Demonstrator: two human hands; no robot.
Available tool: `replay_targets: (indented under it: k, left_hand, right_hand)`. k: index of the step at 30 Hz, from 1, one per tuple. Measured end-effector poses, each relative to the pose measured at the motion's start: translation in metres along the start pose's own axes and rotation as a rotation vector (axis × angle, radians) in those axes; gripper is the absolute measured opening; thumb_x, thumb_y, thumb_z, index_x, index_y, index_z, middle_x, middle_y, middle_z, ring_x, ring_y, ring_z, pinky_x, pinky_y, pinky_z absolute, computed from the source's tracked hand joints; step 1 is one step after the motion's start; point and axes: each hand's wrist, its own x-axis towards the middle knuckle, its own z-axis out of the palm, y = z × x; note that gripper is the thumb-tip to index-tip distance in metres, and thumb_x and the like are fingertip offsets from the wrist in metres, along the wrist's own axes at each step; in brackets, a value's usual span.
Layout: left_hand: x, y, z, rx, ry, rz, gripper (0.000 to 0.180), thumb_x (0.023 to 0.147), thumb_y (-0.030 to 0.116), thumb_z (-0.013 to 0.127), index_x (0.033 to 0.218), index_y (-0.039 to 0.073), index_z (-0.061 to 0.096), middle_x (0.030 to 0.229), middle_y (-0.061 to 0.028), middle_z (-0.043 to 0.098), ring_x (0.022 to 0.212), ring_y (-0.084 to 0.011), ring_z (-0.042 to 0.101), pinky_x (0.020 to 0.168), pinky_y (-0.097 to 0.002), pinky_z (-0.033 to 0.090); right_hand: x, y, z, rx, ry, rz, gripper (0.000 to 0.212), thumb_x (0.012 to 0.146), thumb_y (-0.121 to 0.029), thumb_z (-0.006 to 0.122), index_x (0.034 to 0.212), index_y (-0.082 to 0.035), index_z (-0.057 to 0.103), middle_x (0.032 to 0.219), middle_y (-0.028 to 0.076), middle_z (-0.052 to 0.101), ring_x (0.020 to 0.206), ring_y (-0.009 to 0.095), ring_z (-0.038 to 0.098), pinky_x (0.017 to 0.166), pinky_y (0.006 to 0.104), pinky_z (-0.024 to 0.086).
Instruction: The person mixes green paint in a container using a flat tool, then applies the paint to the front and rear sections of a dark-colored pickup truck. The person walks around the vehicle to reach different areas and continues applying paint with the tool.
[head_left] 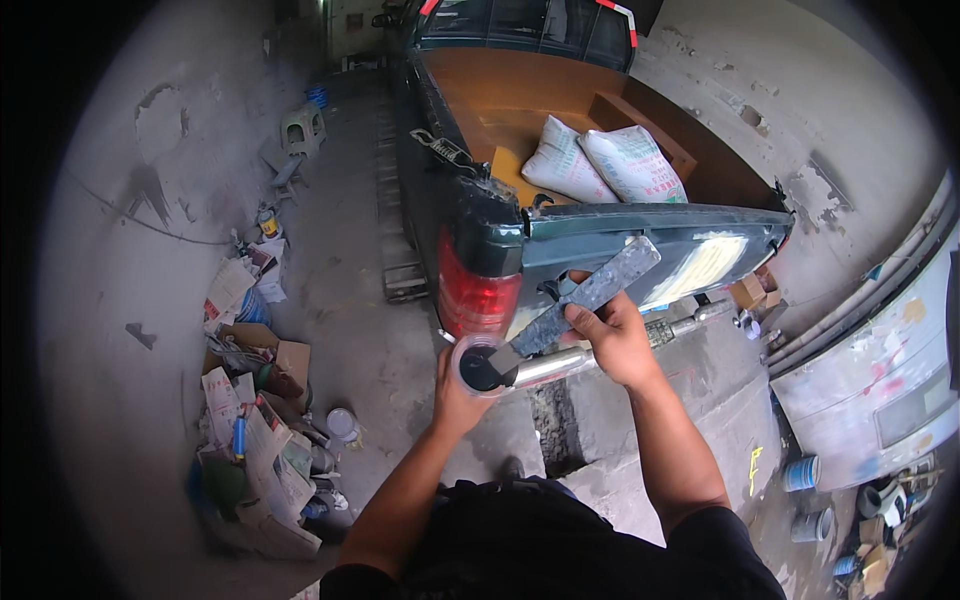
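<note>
My left hand (455, 405) is closed around a clear plastic cup (461, 385) with dark liquid (480, 370) inside, which looks like paint. A thin white stick (446, 336), possibly a cigarette, pokes out by its fingers. Between thumb and fingers, my right hand (622, 345) grips a flat grey stir stick (622, 276) smeared with paint. The stick slants down to the left, its lower end inside the cup. Both hands are behind the rear of a dark green pickup truck (590, 228), with the cup just below its red tail light (478, 295).
Two white sacks (630, 160) lie in the rusty truck bed (480, 85). A chrome bumper bar (550, 366) runs beneath the tailgate. Cardboard, papers and cans (342, 424) are heaped along the left wall. A paint-spotted panel (880, 370) leans at right, near several tins (801, 473).
</note>
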Motion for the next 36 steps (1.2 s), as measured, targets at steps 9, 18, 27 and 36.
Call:
replay_targets:
  k: [9, 18, 27, 36]
  left_hand:
    - [0.03, 0.025, 0.067, 0.04, 0.207, -0.055, 0.079, 0.063, 0.013, 0.087, 0.132, 0.004, 0.051, 0.126, -0.0173, 0.052, 0.118, -0.0372, 0.054, 0.1, -0.0436, 0.045]
    - [0.032, 0.004, 0.101, 0.171, 0.332, -0.11, 0.086, 0.063, 0.014, 0.088, 0.137, 0.005, 0.045, 0.127, -0.0171, 0.049, 0.117, -0.0377, 0.055, 0.096, -0.0442, 0.049]
    - [0.051, -0.008, 0.115, 0.159, 0.429, -0.177, 0.08, 0.064, 0.012, 0.084, 0.135, 0.006, 0.047, 0.127, -0.0176, 0.048, 0.12, -0.0377, 0.049, 0.102, -0.0442, 0.043]
    - [0.06, -0.009, 0.124, 0.092, 0.494, -0.228, 0.08, 0.065, 0.014, 0.085, 0.135, 0.008, 0.047, 0.126, -0.0182, 0.047, 0.12, -0.038, 0.048, 0.102, -0.0438, 0.042]
  right_hand:
    - [0.059, 0.021, -0.077, 0.059, -0.122, -0.153, 0.05, 0.096, -0.009, 0.062, 0.14, 0.003, 0.041, 0.109, 0.009, 0.061, 0.095, 0.017, 0.064, 0.078, 0.0295, 0.058]
    - [0.092, 0.036, -0.088, 0.188, -0.114, -0.025, 0.048, 0.095, -0.003, 0.06, 0.138, 0.005, 0.04, 0.102, 0.009, 0.061, 0.085, 0.015, 0.065, 0.069, 0.0265, 0.061]
    - [0.121, 0.038, -0.127, 0.311, -0.163, -0.111, 0.047, 0.097, -0.004, 0.058, 0.139, 0.004, 0.038, 0.102, 0.009, 0.063, 0.089, 0.016, 0.067, 0.072, 0.0278, 0.063]
    - [0.145, 0.052, -0.141, 0.394, -0.21, -0.115, 0.045, 0.098, -0.004, 0.056, 0.139, 0.004, 0.038, 0.105, 0.01, 0.063, 0.091, 0.018, 0.068, 0.076, 0.0304, 0.064]
